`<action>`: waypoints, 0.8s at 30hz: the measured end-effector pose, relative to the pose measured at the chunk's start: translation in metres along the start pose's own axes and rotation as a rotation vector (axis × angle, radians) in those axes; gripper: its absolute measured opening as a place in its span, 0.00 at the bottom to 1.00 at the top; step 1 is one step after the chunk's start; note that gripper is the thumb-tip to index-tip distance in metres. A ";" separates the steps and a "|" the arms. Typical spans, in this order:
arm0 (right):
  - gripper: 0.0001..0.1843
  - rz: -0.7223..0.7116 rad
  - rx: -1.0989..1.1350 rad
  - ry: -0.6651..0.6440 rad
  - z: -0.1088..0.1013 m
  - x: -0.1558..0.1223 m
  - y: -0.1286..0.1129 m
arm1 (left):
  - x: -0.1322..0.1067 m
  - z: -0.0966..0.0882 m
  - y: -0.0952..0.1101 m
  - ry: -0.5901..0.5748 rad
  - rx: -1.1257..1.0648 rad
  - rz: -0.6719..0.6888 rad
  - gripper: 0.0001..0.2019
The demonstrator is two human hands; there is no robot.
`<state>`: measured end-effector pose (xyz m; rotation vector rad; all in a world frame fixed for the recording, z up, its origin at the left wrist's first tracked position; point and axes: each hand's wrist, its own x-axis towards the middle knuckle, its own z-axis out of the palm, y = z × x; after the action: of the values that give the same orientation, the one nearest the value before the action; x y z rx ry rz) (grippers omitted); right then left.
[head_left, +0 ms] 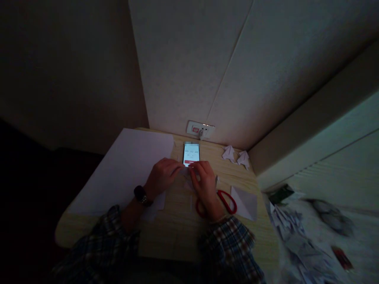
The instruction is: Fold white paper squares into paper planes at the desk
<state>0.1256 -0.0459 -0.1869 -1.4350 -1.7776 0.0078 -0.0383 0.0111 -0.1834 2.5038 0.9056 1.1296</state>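
Note:
Between my two hands, just in front of the lit phone (191, 153), is a small piece of white paper (186, 171), dim and partly hidden by my fingers. My left hand (164, 175) pinches its left side, thumb and fingertips together. On the other side my right hand (204, 181) grips it with bent fingers. Under my right wrist lie red-handled scissors (227, 202), their blades mostly covered. A creased paper square (244, 202) rests to the right of them. Large white sheets (127, 169) spread beneath my left forearm.
Two folded paper shapes (236, 156) stand at the table's back right corner. A wall socket (200, 129) with a plug is behind the phone. Right of the table (177, 236), a heap of paper scraps (308, 248) lies lower down. Walls close in behind and right.

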 end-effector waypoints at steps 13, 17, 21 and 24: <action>0.09 -0.011 -0.025 0.050 -0.004 -0.001 0.007 | -0.001 -0.007 0.006 0.184 0.027 -0.051 0.08; 0.08 0.092 -0.010 0.211 -0.011 0.002 0.016 | 0.002 -0.017 0.004 0.372 -0.033 -0.214 0.07; 0.05 0.081 0.032 0.261 -0.010 0.002 0.014 | 0.004 -0.015 -0.001 0.305 -0.004 -0.243 0.08; 0.06 0.015 0.061 0.155 -0.004 0.000 0.007 | 0.003 -0.008 0.000 0.170 -0.013 -0.147 0.08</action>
<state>0.1340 -0.0453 -0.1878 -1.3674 -1.6269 -0.0401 -0.0425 0.0128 -0.1761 2.3146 1.1029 1.3090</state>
